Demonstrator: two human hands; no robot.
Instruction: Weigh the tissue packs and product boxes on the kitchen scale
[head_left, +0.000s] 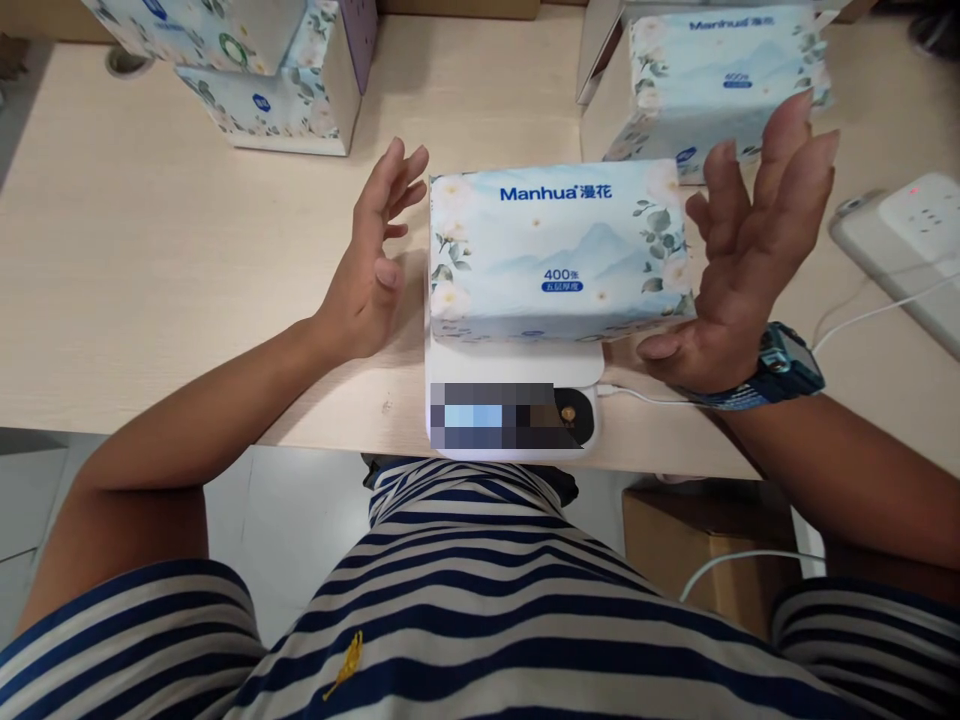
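A pack of tissues (559, 240) with flower print and blue lettering lies on a white digital scale (517, 365) near the table's front edge. The scale's display is blurred out. To the left of the pack, my left hand (375, 265) is held open, its fingers apart and clear of the wrapper. My right hand (750, 250) is open at the pack's right end, fingers spread and palm toward it; it grips nothing. Whether the right palm brushes the pack I cannot tell. A dark watch (791, 360) sits on my right wrist.
Two stacked tissue packs (281, 105) stand at the back left. Another tissue pack (727, 75) is at the back right. A white power strip (919, 225) lies on the right, and a white cable (652, 397) runs from the scale. Below the table edge stands a cardboard box (705, 560).
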